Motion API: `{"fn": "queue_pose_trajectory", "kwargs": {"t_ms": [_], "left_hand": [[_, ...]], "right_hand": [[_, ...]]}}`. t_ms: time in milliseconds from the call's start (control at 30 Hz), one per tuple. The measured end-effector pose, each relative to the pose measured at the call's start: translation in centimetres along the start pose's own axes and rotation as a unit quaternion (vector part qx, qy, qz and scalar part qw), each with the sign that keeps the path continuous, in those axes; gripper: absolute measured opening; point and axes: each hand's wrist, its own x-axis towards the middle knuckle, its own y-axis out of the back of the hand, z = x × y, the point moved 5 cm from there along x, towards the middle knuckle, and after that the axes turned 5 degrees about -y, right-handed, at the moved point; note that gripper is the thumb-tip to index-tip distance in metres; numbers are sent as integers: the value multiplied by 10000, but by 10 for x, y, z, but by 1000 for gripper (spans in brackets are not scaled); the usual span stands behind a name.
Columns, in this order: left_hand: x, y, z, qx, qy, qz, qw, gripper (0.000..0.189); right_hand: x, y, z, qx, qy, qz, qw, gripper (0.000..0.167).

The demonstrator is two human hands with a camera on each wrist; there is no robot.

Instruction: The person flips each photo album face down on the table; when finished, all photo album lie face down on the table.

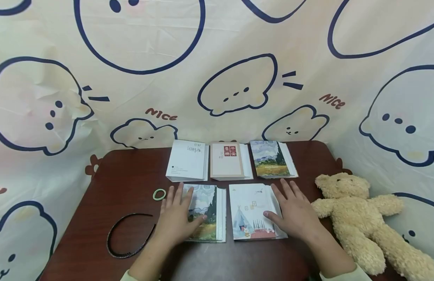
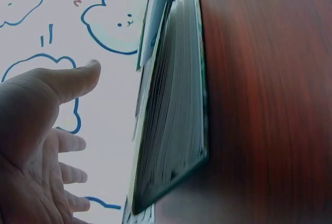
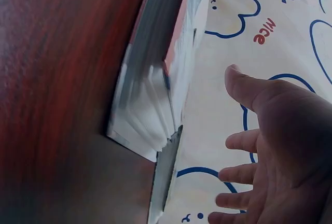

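My left hand (image 1: 175, 218) is spread over a landscape-painted album (image 1: 211, 210) in the front row. In the left wrist view its fingers (image 2: 72, 175) stand apart from the cover, and the album's thick pages (image 2: 176, 89) show edge-on. Beside it lies a white album (image 1: 250, 210) with a tent drawing. My right hand (image 1: 297, 214) spreads over that album's right side. From the right wrist, the fingers (image 3: 241, 141) look straight and hold nothing, with a gap between them and the album (image 3: 150, 105), whose pages fan slightly apart.
Behind stand a white album (image 1: 186, 160), a beige album with red squares (image 1: 225, 164) and another landscape-painted album (image 1: 271, 158). A green ring (image 1: 159, 194) and a black headband (image 1: 109, 238) lie left on the brown table (image 1: 87, 218). A teddy bear (image 1: 357, 218) lies right; a printed cloth (image 1: 150, 89) hangs behind.
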Motion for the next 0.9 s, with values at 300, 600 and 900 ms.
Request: {"fn": "queue_pose_trajectory", "kwargs": {"t_ms": [300, 600, 900], "left_hand": [[7, -8, 20, -873, -149, 345, 9955, 90], [8, -25, 34, -2020, -229, 385, 9784, 77], [10, -40, 46, -3099, -166, -134, 9505, 75]], "right_hand": [[-3, -8, -2, 309, -32, -4, 9995, 90], [-5, -18, 1, 790, -88, -185, 9967, 86], [-6, -27, 5, 927, -45, -188, 9955, 83]]}}
